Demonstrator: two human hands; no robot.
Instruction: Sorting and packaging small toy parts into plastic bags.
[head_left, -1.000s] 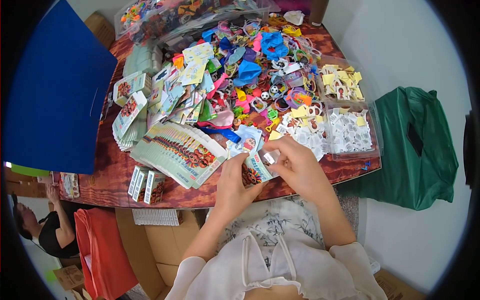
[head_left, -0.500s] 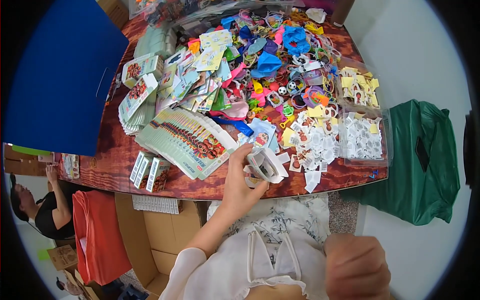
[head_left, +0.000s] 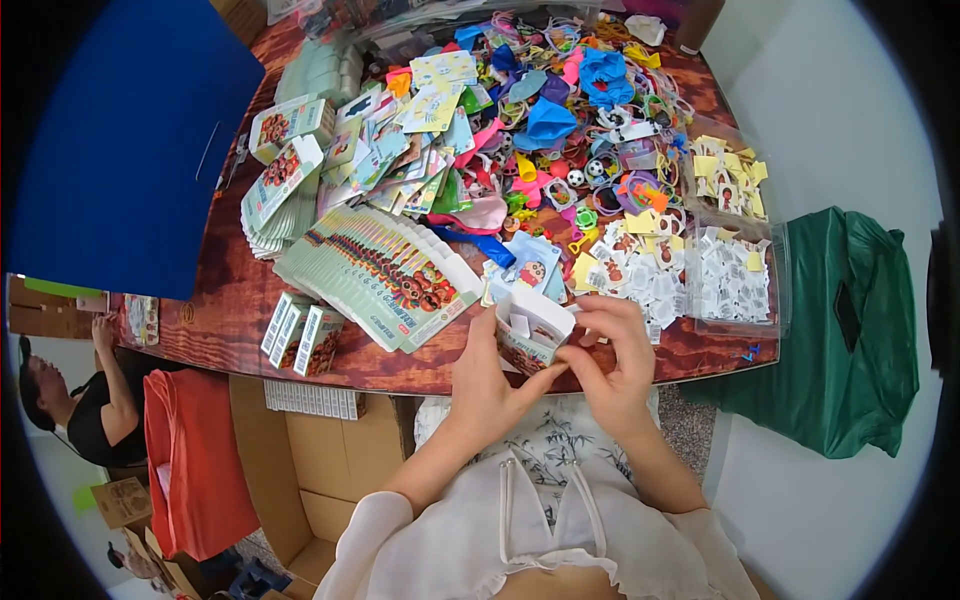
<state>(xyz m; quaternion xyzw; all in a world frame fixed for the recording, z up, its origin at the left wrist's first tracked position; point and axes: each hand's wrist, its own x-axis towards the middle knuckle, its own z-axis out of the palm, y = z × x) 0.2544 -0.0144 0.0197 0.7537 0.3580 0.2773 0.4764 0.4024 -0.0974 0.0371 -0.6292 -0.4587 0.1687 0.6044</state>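
At the table's front edge, my left hand (head_left: 482, 385) grips a small printed carton (head_left: 527, 352) with its fingers along the left side and its thumb across the front. The carton's top is open, and pale pieces show inside; what they are I cannot make out. My right hand (head_left: 615, 368) has closed on the carton's right side, thumb at the front corner and fingers by the raised flap. Left of the carton a fan of flat, unfolded cartons (head_left: 385, 280) lies overlapped. Small picture cards (head_left: 535, 262) lie just behind it, and white and yellow paper slips (head_left: 640, 275) are to its right.
Mixed small toys and balloons (head_left: 550, 125) heap up at the back. Clear trays (head_left: 735, 318) of slips stand on the right. Finished-looking small boxes (head_left: 318, 342) stand front left. An open cardboard box (head_left: 335, 450) sits below the table, and another person (head_left: 90, 405) is at far left.
My right hand has come up from the lower right to the carton. The carton, held in my left hand, now stands more upright with its opening facing up.
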